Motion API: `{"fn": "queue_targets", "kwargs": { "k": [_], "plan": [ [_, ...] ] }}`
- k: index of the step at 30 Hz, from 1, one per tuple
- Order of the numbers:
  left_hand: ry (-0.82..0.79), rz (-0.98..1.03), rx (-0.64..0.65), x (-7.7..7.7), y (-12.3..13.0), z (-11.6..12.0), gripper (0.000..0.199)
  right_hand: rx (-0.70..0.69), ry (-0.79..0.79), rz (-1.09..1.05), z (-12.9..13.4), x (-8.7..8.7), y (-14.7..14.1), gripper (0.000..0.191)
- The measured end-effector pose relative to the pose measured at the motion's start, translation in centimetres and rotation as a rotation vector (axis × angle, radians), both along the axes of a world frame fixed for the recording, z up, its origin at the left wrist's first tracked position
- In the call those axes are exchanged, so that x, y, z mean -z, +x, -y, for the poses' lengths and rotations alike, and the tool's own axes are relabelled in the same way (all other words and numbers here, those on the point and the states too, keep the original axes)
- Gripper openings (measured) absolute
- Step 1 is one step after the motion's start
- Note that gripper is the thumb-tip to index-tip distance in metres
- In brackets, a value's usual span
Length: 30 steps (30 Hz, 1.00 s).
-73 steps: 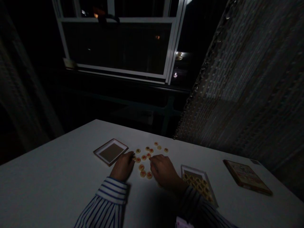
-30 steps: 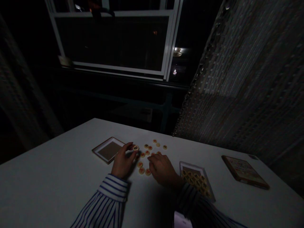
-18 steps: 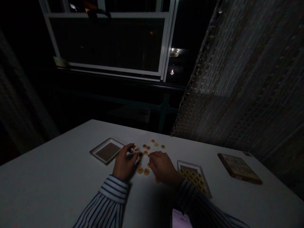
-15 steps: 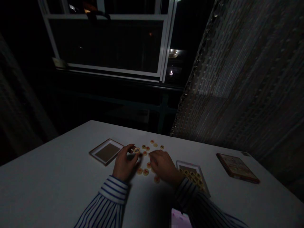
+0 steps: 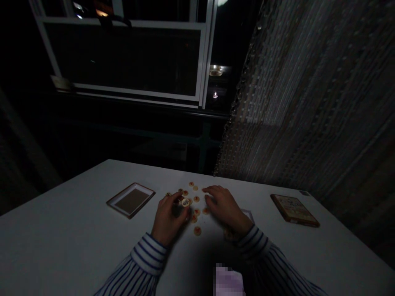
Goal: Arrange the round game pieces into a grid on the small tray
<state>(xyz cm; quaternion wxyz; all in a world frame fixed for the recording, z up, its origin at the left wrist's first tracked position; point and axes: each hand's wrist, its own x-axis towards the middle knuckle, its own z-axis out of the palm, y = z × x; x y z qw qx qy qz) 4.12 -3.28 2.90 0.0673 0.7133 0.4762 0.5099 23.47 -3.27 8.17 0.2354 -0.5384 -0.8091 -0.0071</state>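
Note:
Small round xiangqi pieces lie scattered on the white table [image 5: 77,230], many with red characters, such as the one [image 5: 197,231] nearest me. My left hand [image 5: 168,216] grips a xiangqi piece [image 5: 185,202] with a dark character between thumb and fingers. At least one more piece seems to be behind it, partly hidden by the fingers. My right hand [image 5: 224,205] reaches over the far right of the scatter, thumb and fingers apart. Its fingertips are at the edge of another piece [image 5: 204,190]. Under my right wrist, a shallow tray [image 5: 247,213] is mostly hidden.
A shallow box lid or tray [image 5: 131,200] lies at the left. On the right rests a flat brown box [image 5: 294,210] with a printed top. Beyond the table are a window [image 5: 123,57] and a beaded curtain [image 5: 277,90]. Light is dim.
My right hand has moved outward to a farther piece, its wrist now covering more of the tray. My left hand has shifted slightly right, still holding its piece. The view has turned a little.

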Motion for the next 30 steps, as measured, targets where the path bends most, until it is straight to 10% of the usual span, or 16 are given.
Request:
{"fn": "queue_targets", "kwargs": {
  "k": [18, 30],
  "plan": [
    [-0.11, 0.053, 0.066, 1.4, 2.1, -0.1, 0.036, 0.036, -0.043, 0.028, 1.6, -1.1, 2.5, 0.026],
    [-0.066, 0.074, 0.105, -1.9, 6.7, 0.0, 0.033, 0.029, -0.021, -0.012, 2.0, -2.1, 3.3, 0.022]
  ]
}}
